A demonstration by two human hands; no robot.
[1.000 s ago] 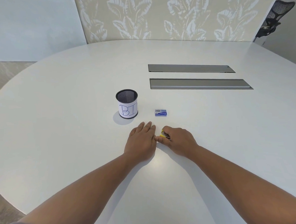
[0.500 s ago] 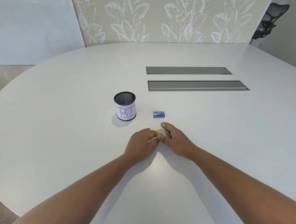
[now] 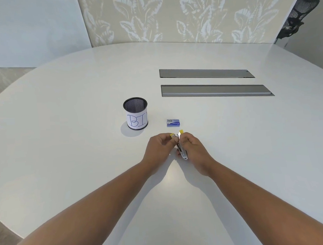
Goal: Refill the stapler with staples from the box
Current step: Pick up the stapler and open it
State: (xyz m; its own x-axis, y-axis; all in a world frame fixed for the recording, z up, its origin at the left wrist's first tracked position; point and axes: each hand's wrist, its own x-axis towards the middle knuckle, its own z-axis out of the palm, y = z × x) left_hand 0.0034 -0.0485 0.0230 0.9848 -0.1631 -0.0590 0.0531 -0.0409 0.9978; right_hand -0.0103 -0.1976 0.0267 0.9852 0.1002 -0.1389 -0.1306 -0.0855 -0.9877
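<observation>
Opening the stapler (image 3: 181, 147) is the step in hand, at the frame's centre: the right hand (image 3: 192, 148) closes around its metal body, while the left hand (image 3: 158, 146) pinches the yellow-tipped part beside it. A steady hold with the right and a straight pull with the left would likely free the channel without bending it. The staple box (image 3: 173, 122) sits shut on the table (image 3: 67, 162) just above the hands, right of the mesh cup (image 3: 135, 113). Compared with half a second earlier, the stapler is raised and spread wider, its yellow ends further apart
</observation>
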